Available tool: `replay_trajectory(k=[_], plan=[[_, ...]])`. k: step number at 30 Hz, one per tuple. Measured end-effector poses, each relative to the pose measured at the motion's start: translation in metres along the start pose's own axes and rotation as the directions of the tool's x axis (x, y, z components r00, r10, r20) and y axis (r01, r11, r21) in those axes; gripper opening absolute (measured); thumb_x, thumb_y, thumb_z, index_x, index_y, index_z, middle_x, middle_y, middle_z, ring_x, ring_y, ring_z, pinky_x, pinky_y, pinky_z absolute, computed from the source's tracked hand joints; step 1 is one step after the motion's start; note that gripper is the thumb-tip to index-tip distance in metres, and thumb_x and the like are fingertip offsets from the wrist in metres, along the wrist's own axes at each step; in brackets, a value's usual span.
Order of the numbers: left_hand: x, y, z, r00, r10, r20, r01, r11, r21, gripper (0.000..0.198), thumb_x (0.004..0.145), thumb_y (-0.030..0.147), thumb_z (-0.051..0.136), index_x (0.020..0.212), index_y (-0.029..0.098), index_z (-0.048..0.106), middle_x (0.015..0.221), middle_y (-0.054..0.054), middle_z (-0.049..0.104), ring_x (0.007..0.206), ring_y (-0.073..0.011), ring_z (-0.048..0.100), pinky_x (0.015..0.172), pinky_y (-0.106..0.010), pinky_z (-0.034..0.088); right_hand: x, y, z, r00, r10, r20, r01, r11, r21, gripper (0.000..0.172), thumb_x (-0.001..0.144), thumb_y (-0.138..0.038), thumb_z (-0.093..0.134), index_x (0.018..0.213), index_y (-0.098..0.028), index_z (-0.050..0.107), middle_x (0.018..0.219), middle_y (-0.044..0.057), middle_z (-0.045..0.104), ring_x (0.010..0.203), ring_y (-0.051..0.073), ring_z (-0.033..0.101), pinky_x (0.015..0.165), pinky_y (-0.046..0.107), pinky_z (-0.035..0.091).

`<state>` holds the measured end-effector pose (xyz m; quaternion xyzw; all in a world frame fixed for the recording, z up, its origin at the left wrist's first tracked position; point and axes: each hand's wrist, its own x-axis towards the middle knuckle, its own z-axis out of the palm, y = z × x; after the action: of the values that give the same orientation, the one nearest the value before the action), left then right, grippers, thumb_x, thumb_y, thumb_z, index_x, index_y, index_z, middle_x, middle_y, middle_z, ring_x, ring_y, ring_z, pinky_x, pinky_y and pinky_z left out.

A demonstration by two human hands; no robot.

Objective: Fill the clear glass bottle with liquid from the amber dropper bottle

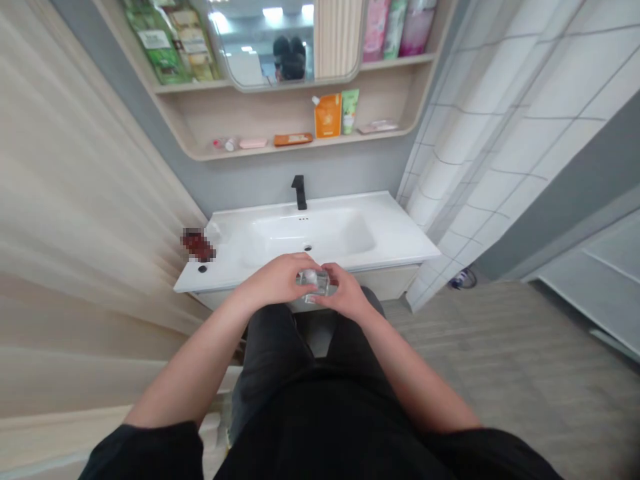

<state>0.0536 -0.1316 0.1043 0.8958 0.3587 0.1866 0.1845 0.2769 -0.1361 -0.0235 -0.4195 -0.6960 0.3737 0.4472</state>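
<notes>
My left hand (281, 280) and my right hand (346, 293) meet at the front edge of the white washbasin counter (405, 233). Between them is a small clear, glass-like container (321, 283) with something whitish at its left part. The fingers of my left hand close on its left side, while those of my right hand grip its right end. Its exact kind is too small and partly covered to tell. Just beyond the hands lies the sink basin (345, 230), with a black faucet (299, 192) behind it.
A blurred reddish-brown object (199, 245) stands on the counter's left end. Above, a wall cabinet (250, 110) with a mirror (270, 47) holds bottles, an orange pouch (328, 116), a green tube (349, 112) and small items. A curtain (90, 200) hangs left; white tiles (450, 193) stand right.
</notes>
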Motion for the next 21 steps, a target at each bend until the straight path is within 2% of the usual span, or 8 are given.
replay_trajectory(k=[2, 4, 8, 10, 13, 16, 18, 21], plan=[[0.0, 0.001, 0.004, 0.995, -0.05, -0.084, 0.051, 0.999, 0.006, 0.031, 0.093, 0.027, 0.082, 0.124, 0.024, 0.084, 0.118, -0.008, 0.084, 0.107, -0.0279, 0.079, 0.101, -0.042, 0.063, -0.001, -0.001, 0.0, 1.0, -0.002, -0.006, 0.002, 1.0, 0.03, 0.072, 0.068, -0.048, 0.102, 0.129, -0.027, 0.07, 0.119, 0.006, 0.081, 0.105, 0.029, 0.077, 0.098, 0.045, 0.065], [-0.001, -0.001, 0.009, 0.986, -0.081, -0.145, 0.079, 0.997, -0.018, 0.026, 0.094, 0.026, 0.079, 0.119, 0.023, 0.084, 0.113, -0.007, 0.085, 0.104, -0.0272, 0.08, 0.101, -0.043, 0.063, -0.001, -0.003, 0.0, 1.0, -0.003, -0.006, 0.004, 0.998, 0.058, 0.071, 0.069, -0.047, 0.102, 0.129, -0.028, 0.07, 0.121, 0.006, 0.081, 0.107, 0.029, 0.077, 0.099, 0.045, 0.065], [-0.006, -0.012, 0.017, 0.989, 0.025, -0.145, -0.056, 0.975, -0.215, 0.049, 0.093, 0.013, 0.068, 0.139, 0.025, 0.077, 0.136, -0.007, 0.082, 0.13, -0.0271, 0.077, 0.119, -0.046, 0.057, -0.001, -0.009, -0.002, 0.999, -0.011, 0.03, 0.008, 0.993, 0.118, 0.072, 0.07, -0.048, 0.102, 0.13, -0.027, 0.069, 0.128, 0.006, 0.081, 0.112, 0.029, 0.078, 0.102, 0.045, 0.064], [-0.009, -0.018, 0.022, 0.981, 0.058, -0.184, -0.109, 0.955, -0.276, 0.056, 0.091, 0.016, 0.074, 0.146, 0.025, 0.073, 0.145, -0.01, 0.078, 0.14, -0.03, 0.072, 0.125, -0.051, 0.054, -0.002, -0.012, -0.004, 0.999, -0.014, 0.043, 0.008, 0.989, 0.147, 0.071, 0.07, -0.048, 0.102, 0.13, -0.027, 0.069, 0.127, 0.006, 0.081, 0.112, 0.028, 0.078, 0.103, 0.045, 0.064], [-0.012, -0.022, 0.035, 0.962, -0.003, -0.275, -0.098, 0.93, -0.354, 0.055, 0.089, 0.027, 0.086, 0.143, 0.023, 0.074, 0.143, -0.014, 0.076, 0.135, -0.0328, 0.074, 0.122, -0.052, 0.056, -0.003, -0.017, -0.005, 0.998, -0.017, 0.054, 0.008, 0.985, 0.171, 0.072, 0.071, -0.047, 0.101, 0.131, -0.027, 0.068, 0.129, 0.007, 0.081, 0.115, 0.029, 0.078, 0.104, 0.045, 0.064], [-0.016, -0.024, 0.048, 0.949, -0.069, -0.306, -0.106, 0.848, -0.52, 0.055, 0.098, 0.037, 0.08, 0.15, 0.024, 0.067, 0.149, -0.017, 0.072, 0.132, -0.0325, 0.076, 0.116, -0.05, 0.059, -0.003, -0.021, -0.006, 0.998, -0.016, 0.054, 0.007, 0.985, 0.17, 0.073, 0.071, -0.045, 0.101, 0.134, -0.027, 0.069, 0.131, 0.008, 0.081, 0.115, 0.029, 0.079, 0.105, 0.045, 0.064], [-0.018, -0.024, 0.054, 0.95, -0.085, -0.301, -0.122, 0.787, -0.605, 0.063, 0.1, 0.041, 0.079, 0.158, 0.026, 0.06, 0.158, -0.019, 0.066, 0.137, -0.0338, 0.074, 0.118, -0.051, 0.058, -0.003, -0.022, -0.006, 0.998, -0.009, 0.058, -0.001, 0.984, 0.177, 0.072, 0.072, -0.045, 0.101, 0.134, -0.026, 0.069, 0.128, 0.007, 0.081, 0.114, 0.029, 0.079, 0.105, 0.046, 0.064], [-0.021, -0.025, 0.058, 0.946, -0.14, -0.293, -0.076, 0.782, -0.619, 0.078, 0.095, 0.044, 0.086, 0.163, 0.027, 0.053, 0.163, -0.021, 0.062, 0.138, -0.0336, 0.073, 0.12, -0.05, 0.056, -0.004, -0.022, -0.007, 0.997, -0.001, 0.075, -0.013, 0.982, 0.189, 0.073, 0.072, -0.045, 0.101, 0.135, -0.027, 0.068, 0.127, 0.007, 0.082, 0.116, 0.03, 0.079, 0.106, 0.047, 0.064]])
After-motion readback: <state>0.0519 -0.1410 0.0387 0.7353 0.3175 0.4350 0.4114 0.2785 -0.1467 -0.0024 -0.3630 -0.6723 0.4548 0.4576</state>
